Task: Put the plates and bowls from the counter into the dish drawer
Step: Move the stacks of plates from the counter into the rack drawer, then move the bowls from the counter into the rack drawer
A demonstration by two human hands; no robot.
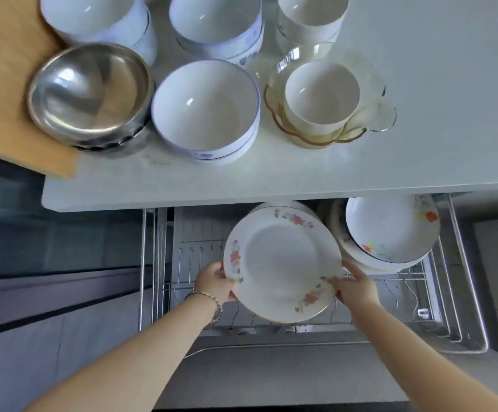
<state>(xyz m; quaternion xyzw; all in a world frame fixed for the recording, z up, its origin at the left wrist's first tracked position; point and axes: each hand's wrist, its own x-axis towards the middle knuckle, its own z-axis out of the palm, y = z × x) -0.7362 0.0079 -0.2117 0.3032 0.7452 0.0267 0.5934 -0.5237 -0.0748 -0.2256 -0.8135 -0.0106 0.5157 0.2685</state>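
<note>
A white plate with pink flowers on its rim (281, 263) hangs tilted over the open wire dish drawer (464, 292). My left hand (215, 282) grips its left edge and my right hand (356, 285) grips its lower right edge. More flowered plates (390, 230) stand stacked in the drawer's right part, just right of the held plate. On the white counter (420, 114) above sit stacked steel bowls (90, 93), several white bowls with blue rims (206, 111), and a white cup (320, 96) inside glass dishes (369, 126).
A wooden board (7, 84) covers the counter's left end, under the steel bowls' edge. The drawer's left half shows bare wire prongs (200, 254). A dark glass appliance front (48, 233) lies left of the drawer. The counter's front edge overhangs the drawer's back.
</note>
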